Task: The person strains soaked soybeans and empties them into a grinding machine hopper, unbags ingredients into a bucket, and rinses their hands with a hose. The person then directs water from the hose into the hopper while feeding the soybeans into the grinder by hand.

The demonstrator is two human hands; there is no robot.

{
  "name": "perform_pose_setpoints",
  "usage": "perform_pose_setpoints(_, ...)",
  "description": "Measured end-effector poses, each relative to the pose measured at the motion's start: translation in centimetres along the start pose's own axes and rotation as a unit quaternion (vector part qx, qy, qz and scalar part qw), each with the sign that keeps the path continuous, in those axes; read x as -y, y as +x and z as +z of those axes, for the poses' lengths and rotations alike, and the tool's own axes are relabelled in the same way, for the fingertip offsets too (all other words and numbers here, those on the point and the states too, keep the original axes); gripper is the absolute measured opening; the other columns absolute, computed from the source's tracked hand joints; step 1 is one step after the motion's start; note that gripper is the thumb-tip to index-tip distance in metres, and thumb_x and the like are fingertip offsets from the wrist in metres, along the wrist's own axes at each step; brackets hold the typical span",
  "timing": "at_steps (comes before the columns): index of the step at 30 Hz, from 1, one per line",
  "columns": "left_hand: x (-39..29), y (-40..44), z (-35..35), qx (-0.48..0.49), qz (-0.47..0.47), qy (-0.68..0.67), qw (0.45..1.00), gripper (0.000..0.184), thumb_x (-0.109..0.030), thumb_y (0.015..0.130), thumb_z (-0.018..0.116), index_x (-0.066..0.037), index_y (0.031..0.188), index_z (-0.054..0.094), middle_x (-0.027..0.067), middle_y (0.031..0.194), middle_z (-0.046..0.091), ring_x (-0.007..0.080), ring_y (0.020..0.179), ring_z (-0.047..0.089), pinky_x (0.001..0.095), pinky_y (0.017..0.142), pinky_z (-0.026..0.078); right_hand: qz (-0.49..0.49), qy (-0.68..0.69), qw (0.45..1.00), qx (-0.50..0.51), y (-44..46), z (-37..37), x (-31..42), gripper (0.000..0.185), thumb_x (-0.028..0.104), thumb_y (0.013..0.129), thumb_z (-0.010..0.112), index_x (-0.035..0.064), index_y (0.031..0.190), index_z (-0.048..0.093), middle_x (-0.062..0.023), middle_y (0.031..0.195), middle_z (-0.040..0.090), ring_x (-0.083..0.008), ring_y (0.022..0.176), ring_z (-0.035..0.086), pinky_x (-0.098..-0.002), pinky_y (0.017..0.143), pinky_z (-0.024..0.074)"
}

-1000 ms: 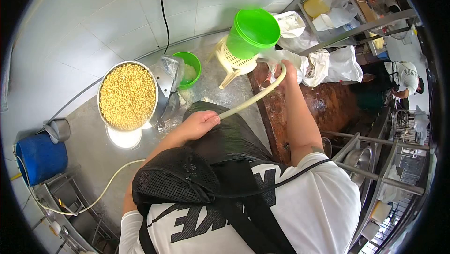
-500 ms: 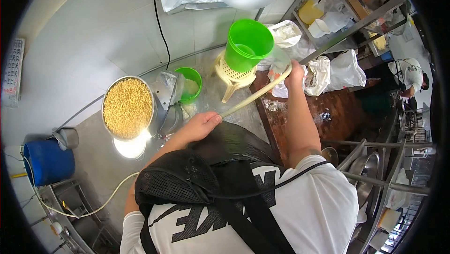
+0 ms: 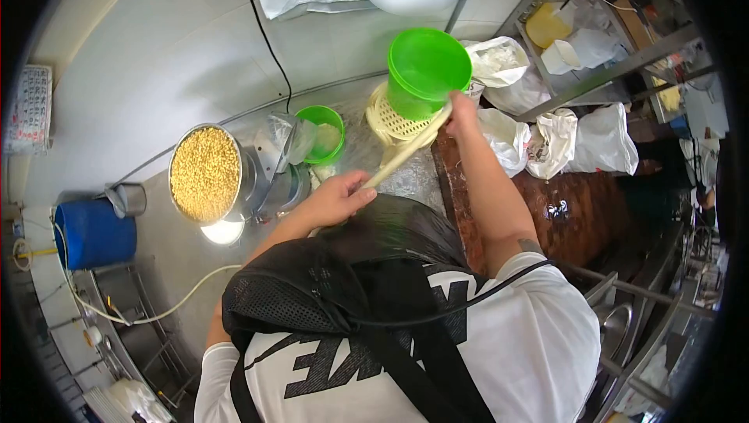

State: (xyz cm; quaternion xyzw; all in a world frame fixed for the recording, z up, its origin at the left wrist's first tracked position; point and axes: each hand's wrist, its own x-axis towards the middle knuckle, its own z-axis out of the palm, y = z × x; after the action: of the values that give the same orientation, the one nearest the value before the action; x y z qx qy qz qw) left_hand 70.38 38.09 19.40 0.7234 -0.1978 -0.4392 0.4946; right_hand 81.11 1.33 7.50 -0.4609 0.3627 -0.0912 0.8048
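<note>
A cream-coloured hose [image 3: 406, 159] runs between my two hands. My right hand [image 3: 463, 113] is closed around it near its end, at the right rim of a large green bucket [image 3: 406, 99]. That bucket stands upright on a cream plastic stool [image 3: 382, 120] with a perforated seat. Lower down, my left hand [image 3: 337, 200] is wrapped around the same hose, in front of my black apron [image 3: 398, 228]. I cannot make out whether water is running from the hose end. A smaller green bucket [image 3: 331, 146] with pale contents sits on the floor to the left.
A metal pot full of yellow beans [image 3: 204, 173] stands left, beside a metal machine [image 3: 269, 150]. Further left is a blue barrel [image 3: 97, 236]. White sacks [image 3: 554, 142] line the right, near metal shelving [image 3: 608, 72] and wet reddish-brown floor [image 3: 538, 204].
My right hand has moved left, bringing the hose end to the bucket's rim. My left hand still grips the hose. The view has shifted slightly, and the person at far right is no longer clearly visible.
</note>
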Motion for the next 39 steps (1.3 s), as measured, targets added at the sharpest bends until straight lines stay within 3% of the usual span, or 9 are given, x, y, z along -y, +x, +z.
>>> perform_pose_setpoints(7, 5.5, -0.7, 2.8, -0.248, 0.053, 0.135, 0.958, 0.044, -0.031, 0.106, 0.057, -0.004, 0.141, 0.057, 0.02, 0.11, 0.071, 0.0335, 0.101, 0.069, 0.04, 0.09, 0.052, -0.046, -0.519, 0.838, 0.162, 0.6, 1.9, -6.6, 0.033, 0.028, 0.092, 0.064, -0.0008, 0.108, 0.067, -0.0207, 0.081, 0.066, -0.0299, 0.063, 0.066, -0.0452, 0.054, 0.0539)
perform_pose_setpoints(9, 7.1, -1.4, 2.8, -0.277, 0.026, 0.113, 0.954, 0.045, -0.031, 0.106, 0.056, -0.004, 0.142, 0.056, 0.023, 0.114, 0.07, 0.0375, 0.108, 0.068, 0.0408, 0.095, 0.051, -0.443, -0.66, 0.606, 0.022, 1.9, 1.3, -5.9, 0.041, 0.028, 0.094, 0.06, 0.0012, 0.124, 0.062, -0.0243, 0.114, 0.07, -0.0421, 0.097, 0.068, -0.0546, 0.087, 0.0532)
perform_pose_setpoints(13, 6.0, -3.1, 2.3, -0.294, -0.02, 0.049, 0.954, 0.043, -0.032, 0.107, 0.054, -0.004, 0.14, 0.058, 0.0203, 0.11, 0.071, 0.033, 0.105, 0.069, 0.0392, 0.094, 0.051, -0.449, -0.698, 0.552, -0.073, 6.1, 1.0, -6.6, 0.038, 0.026, 0.093, 0.06, 0.0079, 0.126, 0.062, -0.0197, 0.125, 0.068, -0.0415, 0.117, 0.063, -0.0633, 0.094, 0.0476)
perform_pose_setpoints(15, 5.8, -4.2, 2.6, -0.321, -0.017, 0.075, 0.944, 0.042, -0.032, 0.108, 0.053, -0.004, 0.14, 0.058, 0.019, 0.109, 0.071, 0.0311, 0.104, 0.069, 0.039, 0.094, 0.051, -0.258, -0.752, 0.603, 0.067, 9.6, 0.2, -8.4, 0.033, 0.02, 0.093, 0.058, 0.0105, 0.125, 0.062, -0.0162, 0.125, 0.068, -0.0417, 0.121, 0.061, -0.0729, 0.098, 0.0415)
perform_pose_setpoints(23, 4.5, -5.3, 2.2, -0.368, -0.113, -0.018, 0.923, 0.038, -0.03, 0.109, 0.052, -0.003, 0.134, 0.062, 0.0116, 0.095, 0.07, 0.0225, 0.091, 0.065, 0.0379, 0.085, 0.051, -0.253, -0.736, 0.619, 0.107, 2.3, -0.1, -10.5, 0.03, 0.015, 0.094, 0.055, 0.0098, 0.122, 0.061, -0.0159, 0.125, 0.067, -0.0399, 0.123, 0.06, -0.0845, 0.105, 0.028)
perform_pose_setpoints(25, 6.2, -5.3, 2.2, -0.394, -0.113, 0.006, 0.912, 0.038, -0.031, 0.109, 0.051, -0.003, 0.133, 0.062, 0.0104, 0.093, 0.069, 0.0211, 0.089, 0.064, 0.0374, 0.083, 0.051, -0.357, -0.713, 0.602, 0.034, -1.4, 0.5, -8.2, 0.024, 0.014, 0.094, 0.061, 0.0043, 0.116, 0.064, -0.0229, 0.113, 0.068, -0.0444, 0.108, 0.063, -0.0568, 0.094, 0.0491)
perform_pose_setpoints(29, 7.2, -7.0, 1.9, -0.396, -0.119, 0.006, 0.911, 0.039, -0.032, 0.109, 0.051, -0.003, 0.131, 0.064, 0.0082, 0.088, 0.067, 0.0185, 0.085, 0.063, 0.0365, 0.079, 0.05, -0.57, -0.57, 0.581, 0.116, -1.9, 1.2, -8.8, 0.028, 0.014, 0.093, 0.062, 0.0039, 0.119, 0.065, -0.023, 0.109, 0.069, -0.044, 0.104, 0.064, -0.0517, 0.092, 0.0507)
perform_pose_setpoints(35, 6.2, -13.1, -0.4, -0.316, -0.1, 0.0, 0.943, 0.038, -0.034, 0.107, 0.056, -0.002, 0.124, 0.068, 0.0077, 0.088, 0.067, 0.0186, 0.084, 0.062, 0.0361, 0.079, 0.05, -0.286, -0.511, 0.751, 0.303, -5.2, 7.4, -16.0, 0.017, 0.018, 0.096, 0.063, 0.0072, 0.107, 0.069, -0.0169, 0.094, 0.069, -0.036, 0.083, 0.068, -0.0465, 0.075, 0.0556)
perform_pose_setpoints(39, 5.2, -21.4, -3.3, -0.282, -0.058, -0.034, 0.957, 0.036, -0.034, 0.106, 0.057, -0.002, 0.119, 0.068, 0.0058, 0.085, 0.065, 0.0173, 0.081, 0.06, 0.0349, 0.076, 0.049, 0.12, -0.274, 0.903, 0.309, -6.6, 15.0, -21.5, 0.02, 0.014, 0.101, 0.059, 0.0039, 0.118, 0.062, -0.0133, 0.098, 0.067, -0.0286, 0.082, 0.068, -0.0418, 0.075, 0.0594)
